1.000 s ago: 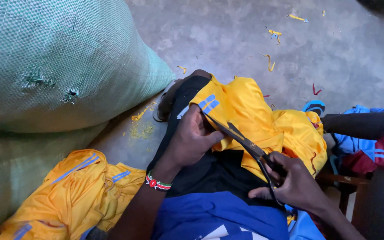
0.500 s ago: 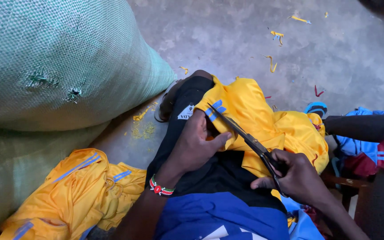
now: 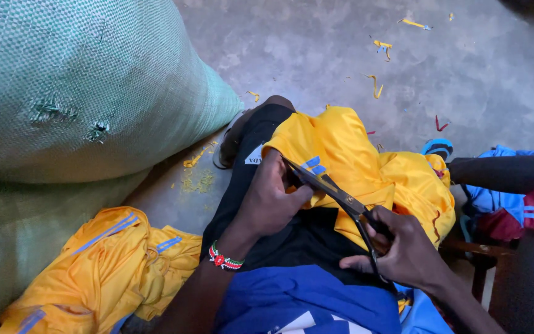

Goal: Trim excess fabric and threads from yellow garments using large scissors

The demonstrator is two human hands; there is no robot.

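A yellow garment (image 3: 366, 167) with blue stripes lies draped over my lap and leg. My left hand (image 3: 271, 198) pinches its edge near the blue stripes and holds the cloth down on my black trouser leg (image 3: 261, 136). My right hand (image 3: 403, 250) grips the handles of black scissors (image 3: 335, 193). The blades point up and left, with their tips at the fabric edge beside my left fingers. A beaded bracelet sits on my left wrist.
Two big green woven sacks (image 3: 63, 86) fill the left side. A second yellow garment (image 3: 106, 266) lies heaped at lower left. Yellow fabric scraps (image 3: 378, 86) litter the concrete floor. Blue and red clothes (image 3: 526, 204) and another person's dark leg are at right.
The scissors have slid forward along the yellow cloth toward the striped edge. My left hand shifted slightly to keep the fabric held; my right hand followed the blades.
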